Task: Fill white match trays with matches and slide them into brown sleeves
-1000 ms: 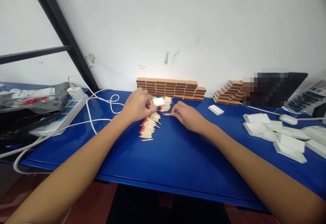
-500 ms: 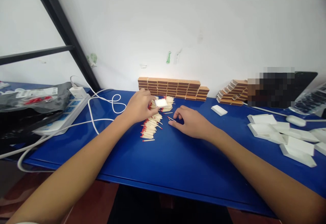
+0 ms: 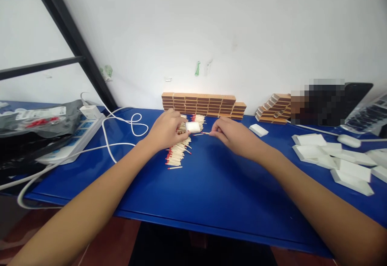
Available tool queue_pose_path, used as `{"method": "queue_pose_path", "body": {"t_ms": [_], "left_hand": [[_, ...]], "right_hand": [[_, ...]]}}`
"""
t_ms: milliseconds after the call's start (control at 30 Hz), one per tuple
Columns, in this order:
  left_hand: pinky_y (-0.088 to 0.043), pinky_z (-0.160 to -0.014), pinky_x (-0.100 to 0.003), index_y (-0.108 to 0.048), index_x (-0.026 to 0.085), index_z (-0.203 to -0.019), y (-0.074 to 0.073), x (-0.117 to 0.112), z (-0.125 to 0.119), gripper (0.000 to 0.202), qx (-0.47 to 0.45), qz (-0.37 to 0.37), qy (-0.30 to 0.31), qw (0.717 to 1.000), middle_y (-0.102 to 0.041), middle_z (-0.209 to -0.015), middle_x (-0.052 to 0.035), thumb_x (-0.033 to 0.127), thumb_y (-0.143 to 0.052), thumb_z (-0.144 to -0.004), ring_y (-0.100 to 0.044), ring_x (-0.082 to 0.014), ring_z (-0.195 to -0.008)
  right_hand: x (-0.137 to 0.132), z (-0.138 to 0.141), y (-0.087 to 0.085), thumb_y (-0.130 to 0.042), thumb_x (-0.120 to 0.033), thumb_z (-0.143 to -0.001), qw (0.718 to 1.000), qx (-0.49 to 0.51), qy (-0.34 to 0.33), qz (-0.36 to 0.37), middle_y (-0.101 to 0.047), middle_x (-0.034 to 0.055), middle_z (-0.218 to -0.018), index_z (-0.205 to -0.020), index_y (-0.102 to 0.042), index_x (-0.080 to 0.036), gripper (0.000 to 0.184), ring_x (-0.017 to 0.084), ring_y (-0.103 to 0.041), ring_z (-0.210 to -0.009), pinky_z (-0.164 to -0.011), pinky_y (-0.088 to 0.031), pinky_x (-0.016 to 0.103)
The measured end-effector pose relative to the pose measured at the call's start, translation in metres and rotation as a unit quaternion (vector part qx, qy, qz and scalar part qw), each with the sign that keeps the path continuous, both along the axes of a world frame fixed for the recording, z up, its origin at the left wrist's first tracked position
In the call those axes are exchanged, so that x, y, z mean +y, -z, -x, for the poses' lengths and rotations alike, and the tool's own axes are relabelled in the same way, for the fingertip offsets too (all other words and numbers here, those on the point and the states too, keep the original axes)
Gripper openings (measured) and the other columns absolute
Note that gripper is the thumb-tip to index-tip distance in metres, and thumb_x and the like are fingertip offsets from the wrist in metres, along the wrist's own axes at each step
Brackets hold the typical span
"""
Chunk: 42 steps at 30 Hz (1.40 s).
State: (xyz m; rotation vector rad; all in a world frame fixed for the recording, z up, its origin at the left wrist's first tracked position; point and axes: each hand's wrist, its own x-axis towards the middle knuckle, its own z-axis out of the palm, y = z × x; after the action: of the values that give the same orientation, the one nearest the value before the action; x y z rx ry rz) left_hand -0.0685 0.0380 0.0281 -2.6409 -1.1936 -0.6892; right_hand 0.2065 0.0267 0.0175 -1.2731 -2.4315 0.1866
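My left hand [image 3: 167, 130] is closed around the left end of a small white matchbox tray [image 3: 193, 127], held over the loose matches. Thumb and fingertips of my right hand [image 3: 232, 136] pinch a match [image 3: 206, 133] just right of the tray, its tip pointing left. A single match [image 3: 198, 135] lies between the two hands. Below my left hand spreads a pile of red-tipped matches [image 3: 177, 153]; another heap of matches [image 3: 199, 119] shows behind the tray. My left hand and the tray hide part of the pile.
Stacked matchbox sleeves [image 3: 199, 103] line the wall, with more stacked sleeves [image 3: 273, 110] to the right. One white tray [image 3: 259, 130] lies alone; several white trays [image 3: 332, 155] are heaped at right. A power strip [image 3: 78, 137] and white cables [image 3: 137, 122] occupy the left.
My right hand has moved slightly up and its fingers have closed on a match, now pointing at the tray. My left hand has shifted the tray slightly down. The view has shifted a little.
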Motion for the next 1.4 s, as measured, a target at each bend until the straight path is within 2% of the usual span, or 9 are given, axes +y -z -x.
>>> {"method": "queue_pose_path", "body": {"t_ms": [133,267,400,767,1400], "left_hand": [[-0.048,-0.084,-0.041,-0.076,0.019,-0.116,0.002,0.0,-0.002,0.032,-0.008,0.005,0.051,0.999,-0.065,-0.092,-0.0067,0.037,-0.08,-0.09,-0.055,-0.0265,-0.091],[-0.049,-0.089,-0.042,-0.077,0.02,-0.117,0.006,0.001,-0.002,0.033,-0.036,-0.005,0.094,0.995,-0.067,-0.102,-0.0074,0.037,-0.082,-0.09,-0.057,-0.0257,-0.095],[-0.05,-0.089,-0.042,-0.076,0.02,-0.12,0.008,0.004,-0.001,0.034,-0.043,-0.012,0.115,0.992,-0.068,-0.104,-0.0077,0.035,-0.082,-0.091,-0.058,-0.0256,-0.096],[-0.051,-0.087,-0.041,-0.077,0.02,-0.118,0.009,0.001,-0.006,0.035,-0.061,-0.012,0.134,0.989,-0.07,-0.101,-0.0074,0.032,-0.087,-0.087,-0.059,-0.0251,-0.095],[-0.053,-0.087,-0.042,-0.078,0.02,-0.115,0.01,-0.003,-0.009,0.033,-0.102,0.013,0.141,0.985,-0.072,-0.103,-0.007,0.035,-0.088,-0.086,-0.062,-0.0248,-0.095]], "right_hand": [[0.001,0.0,-0.005,-0.054,-0.03,-0.106,0.999,-0.004,-0.007,-0.05,-0.066,0.0097,-0.102,-0.097,-0.059,-0.022,0.013,0.024,-0.061,-0.085,-0.073,-0.044,0.035],[-0.004,0.006,-0.002,-0.053,-0.028,-0.107,0.998,-0.04,-0.001,-0.058,-0.065,0.0105,-0.107,-0.101,-0.06,-0.021,0.012,0.024,-0.062,-0.083,-0.07,-0.043,0.035],[-0.005,0.007,-0.003,-0.053,-0.03,-0.108,0.996,-0.049,0.013,-0.069,-0.067,0.0092,-0.105,-0.103,-0.06,-0.02,0.013,0.024,-0.063,-0.085,-0.068,-0.042,0.034],[-0.012,0.015,0.0,-0.053,-0.026,-0.108,0.991,-0.05,0.008,-0.122,-0.069,0.0092,-0.105,-0.103,-0.06,-0.019,0.012,0.022,-0.063,-0.081,-0.065,-0.039,0.032],[-0.013,0.022,0.005,-0.052,-0.025,-0.11,0.991,-0.093,0.021,-0.095,-0.069,0.0096,-0.11,-0.107,-0.06,-0.018,0.012,0.022,-0.065,-0.087,-0.061,-0.033,0.033]]}}
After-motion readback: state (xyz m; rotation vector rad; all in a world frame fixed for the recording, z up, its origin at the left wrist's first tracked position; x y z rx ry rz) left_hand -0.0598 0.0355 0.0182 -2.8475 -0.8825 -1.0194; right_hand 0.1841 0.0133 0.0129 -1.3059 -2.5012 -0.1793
